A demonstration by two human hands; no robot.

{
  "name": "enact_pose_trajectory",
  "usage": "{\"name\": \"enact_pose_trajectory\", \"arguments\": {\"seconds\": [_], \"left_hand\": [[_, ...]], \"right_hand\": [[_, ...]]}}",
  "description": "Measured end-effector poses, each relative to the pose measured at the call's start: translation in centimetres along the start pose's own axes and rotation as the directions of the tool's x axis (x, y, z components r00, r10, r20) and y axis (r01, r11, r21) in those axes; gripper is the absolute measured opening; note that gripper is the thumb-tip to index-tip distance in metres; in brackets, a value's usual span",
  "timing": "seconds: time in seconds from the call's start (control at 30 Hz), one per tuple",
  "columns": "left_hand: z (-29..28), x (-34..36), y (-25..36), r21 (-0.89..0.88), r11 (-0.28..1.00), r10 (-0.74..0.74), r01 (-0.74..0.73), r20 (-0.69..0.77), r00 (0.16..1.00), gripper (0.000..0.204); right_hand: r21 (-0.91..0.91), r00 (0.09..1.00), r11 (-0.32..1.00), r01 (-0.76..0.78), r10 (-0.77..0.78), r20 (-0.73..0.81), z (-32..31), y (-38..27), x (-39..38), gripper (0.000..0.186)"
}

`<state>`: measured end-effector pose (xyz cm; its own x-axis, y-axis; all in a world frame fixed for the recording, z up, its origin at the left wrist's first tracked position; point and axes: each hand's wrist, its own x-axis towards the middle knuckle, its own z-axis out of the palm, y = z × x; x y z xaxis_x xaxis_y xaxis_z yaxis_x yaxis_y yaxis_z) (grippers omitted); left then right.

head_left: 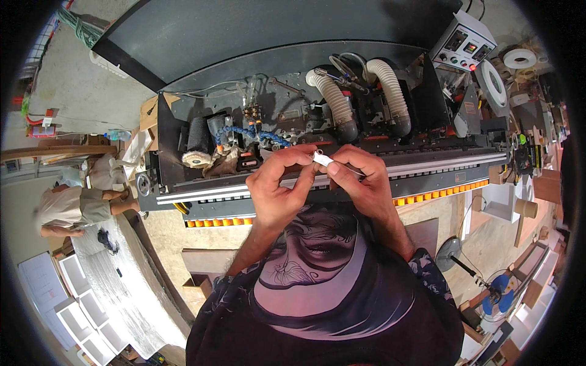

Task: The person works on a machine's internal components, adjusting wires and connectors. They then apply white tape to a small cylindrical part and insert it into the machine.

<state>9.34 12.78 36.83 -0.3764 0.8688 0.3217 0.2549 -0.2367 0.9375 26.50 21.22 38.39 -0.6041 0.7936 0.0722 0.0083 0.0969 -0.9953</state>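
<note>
My left hand (278,183) and my right hand (365,183) meet in front of the open machine (244,169). Between the fingertips of both is a small white piece (322,159) with a darker, metallic-looking end toward the left hand; its exact kind is too small to make out. Each hand is closed in a pinch on it. Just beyond the hands runs the machine's long rail. Behind the left hand, a blue segmented hose (251,132) lies among small fittings. Two ribbed white hoses (335,100) stand beyond the right hand.
The machine's dark hood (256,36) is raised. A wrench (287,86) lies inside. A control box (465,44) stands at the back right. Another person (85,204) is at the left, beside a plastic-wrapped stack (131,274). Orange rollers (223,222) line the machine's near edge.
</note>
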Motion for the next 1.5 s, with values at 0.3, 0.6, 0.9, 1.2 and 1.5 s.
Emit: {"name": "enact_pose_trajectory", "arguments": {"seconds": [0.3, 0.6, 0.9, 1.2, 1.5], "left_hand": [[0.5, 0.3, 0.3, -0.006, 1.000, -0.002, 0.002, -0.064, 0.998, 0.026], [0.5, 0.3, 0.5, -0.005, 0.999, -0.041, 0.041, -0.059, 0.997, 0.032], [0.1, 0.4, 0.5, -0.045, 0.999, -0.022, 0.023, 0.033, 0.999, 0.033], [-0.2, 1.0, 1.4, 0.043, 0.999, 0.014, -0.017, 0.077, 0.997, 0.035], [0.7, 0.8, 2.7, -0.046, 0.995, -0.089, 0.089, 0.009, 0.996, 0.028]], "right_hand": [[-0.143, 0.994, 0.984, 0.103, -0.106, -0.018, -0.2, -0.2, 0.5, 0.011], [-0.158, 0.995, 0.983, 0.094, -0.097, -0.013, -0.2, -0.4, 0.6, 0.010], [-0.040, 1.000, 0.999, 0.006, -0.007, -0.010, -0.4, -0.7, 0.6, 0.008], [0.093, 0.999, 0.995, -0.036, 0.036, -0.003, -0.7, 0.0, 0.2, 0.015], [0.277, 0.966, 0.959, 0.062, 0.012, -0.257, 1.3, 0.5, 0.6, 0.022]]}}
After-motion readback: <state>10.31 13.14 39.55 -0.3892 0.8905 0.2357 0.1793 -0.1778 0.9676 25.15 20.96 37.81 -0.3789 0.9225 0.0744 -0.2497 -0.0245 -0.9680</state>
